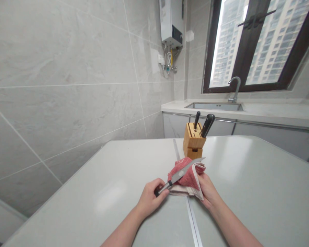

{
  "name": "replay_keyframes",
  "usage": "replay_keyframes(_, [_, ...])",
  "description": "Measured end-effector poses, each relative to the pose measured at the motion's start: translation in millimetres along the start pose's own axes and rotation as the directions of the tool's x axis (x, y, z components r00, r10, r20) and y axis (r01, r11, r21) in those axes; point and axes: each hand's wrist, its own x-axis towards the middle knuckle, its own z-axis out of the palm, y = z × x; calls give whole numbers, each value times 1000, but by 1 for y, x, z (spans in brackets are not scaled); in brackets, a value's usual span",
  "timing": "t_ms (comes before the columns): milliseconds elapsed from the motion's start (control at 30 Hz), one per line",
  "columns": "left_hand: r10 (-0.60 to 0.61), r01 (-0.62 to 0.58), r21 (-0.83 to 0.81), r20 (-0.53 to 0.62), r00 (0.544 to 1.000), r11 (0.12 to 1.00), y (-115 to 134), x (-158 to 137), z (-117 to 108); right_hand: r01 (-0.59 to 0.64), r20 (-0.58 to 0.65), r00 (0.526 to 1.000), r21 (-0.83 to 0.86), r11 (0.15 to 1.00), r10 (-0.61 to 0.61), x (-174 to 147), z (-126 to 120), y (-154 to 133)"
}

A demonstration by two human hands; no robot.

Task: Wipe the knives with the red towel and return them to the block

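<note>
My left hand (152, 196) is closed around the handle of a kitchen knife (183, 171), whose blade points up and to the right. Behind and under the blade is a red cloth (191, 180) with a pale border. My right hand (208, 190) grips this folded cloth from the right side, its fingers partly hidden under the fabric. Just beyond the cloth, a wooden knife block (195, 141) stands upright on the white table (134, 164). Two black-handled knives sit in its top slots, a thick handle (208, 125) and a slimmer handle (197, 120).
A pale seam strip (193, 221) runs down the table's middle. Behind the table is a counter (275, 111) with a sink (213, 106) and a faucet (236, 90) beneath a window. A tiled wall (74, 113) borders the left side, and a water heater (171, 24) hangs in the corner.
</note>
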Motion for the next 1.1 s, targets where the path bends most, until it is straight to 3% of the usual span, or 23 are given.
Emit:
replay_keyframes(400, [1,-1,21,-2,1000,1000,-4,-1,1,2,31,1000,-59,998,0,2,-1,1])
replay_keyframes(700, [7,-7,23,-2,1000,1000,-4,-1,1,23,-46,999,-99,995,-28,2,-2,1])
replay_keyframes(1100, [0,0,9,-9,1000,1000,-3,1,0,-2,-50,999,-99,995,-3,5,-7,4])
